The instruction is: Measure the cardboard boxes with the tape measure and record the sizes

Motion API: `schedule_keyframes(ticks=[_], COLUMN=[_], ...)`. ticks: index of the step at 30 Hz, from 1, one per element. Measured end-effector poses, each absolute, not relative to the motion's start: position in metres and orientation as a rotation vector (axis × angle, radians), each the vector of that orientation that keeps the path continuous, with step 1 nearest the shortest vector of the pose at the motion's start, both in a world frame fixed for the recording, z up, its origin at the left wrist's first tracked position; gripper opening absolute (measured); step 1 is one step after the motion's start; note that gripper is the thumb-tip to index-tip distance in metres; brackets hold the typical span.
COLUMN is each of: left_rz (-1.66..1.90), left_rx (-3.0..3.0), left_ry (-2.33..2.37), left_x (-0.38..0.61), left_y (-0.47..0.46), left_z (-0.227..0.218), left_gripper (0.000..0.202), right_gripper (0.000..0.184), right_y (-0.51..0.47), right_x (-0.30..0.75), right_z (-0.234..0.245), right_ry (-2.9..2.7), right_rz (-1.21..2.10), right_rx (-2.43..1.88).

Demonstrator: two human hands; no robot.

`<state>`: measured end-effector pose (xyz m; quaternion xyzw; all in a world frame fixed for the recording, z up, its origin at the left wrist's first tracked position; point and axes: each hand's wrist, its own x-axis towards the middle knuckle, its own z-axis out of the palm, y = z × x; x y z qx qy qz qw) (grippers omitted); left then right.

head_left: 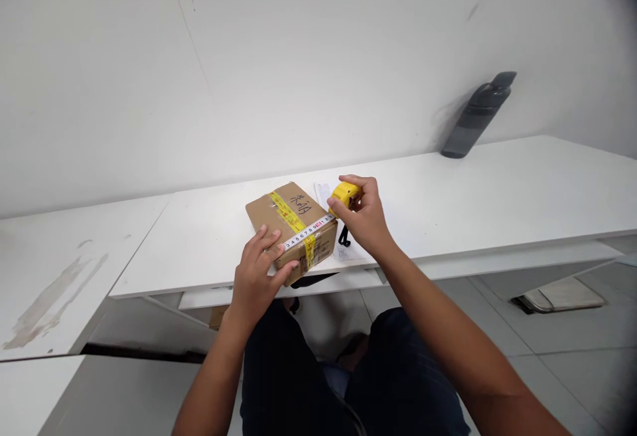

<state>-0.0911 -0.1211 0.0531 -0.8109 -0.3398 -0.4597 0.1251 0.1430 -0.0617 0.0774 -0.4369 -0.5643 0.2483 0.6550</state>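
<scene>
A small cardboard box (283, 220) sealed with yellow tape sits near the front edge of a white table (448, 204). My left hand (259, 273) presses on the box's near corner and pins the end of a white measuring tape blade (308, 230) with thumb and fingers. The blade runs across the box top to a yellow tape measure case (344, 192), which my right hand (365, 217) grips just past the box's right side. A black wrist strap (343, 237) hangs from the case onto a sheet of paper (331, 223) under the box.
A dark grey bottle (476, 116) leans against the white wall at the back right of the table. A second white tabletop (60, 270) with smudges adjoins on the left. A flat pad (565, 293) lies on the tiled floor at right. My legs are below the table edge.
</scene>
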Motion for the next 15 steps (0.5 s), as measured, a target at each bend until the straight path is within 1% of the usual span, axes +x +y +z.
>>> schedule_keyframes(ticks=[8, 15], left_rz=[-1.356, -1.444], left_rx=[-2.369, -2.306], left_ry=[-1.045, -0.96], left_x=[-0.09, -0.088], left_y=[-0.121, -0.115], left_z=[0.051, 0.041], left_gripper=[0.033, 0.044], right_gripper=[0.043, 0.044], right_y=[-0.064, -0.058], right_x=[0.142, 0.144], right_z=[0.076, 0.071], right_ry=[-1.3, -1.301], right_rz=[0.466, 0.467], right_rx=[-1.02, -0.997])
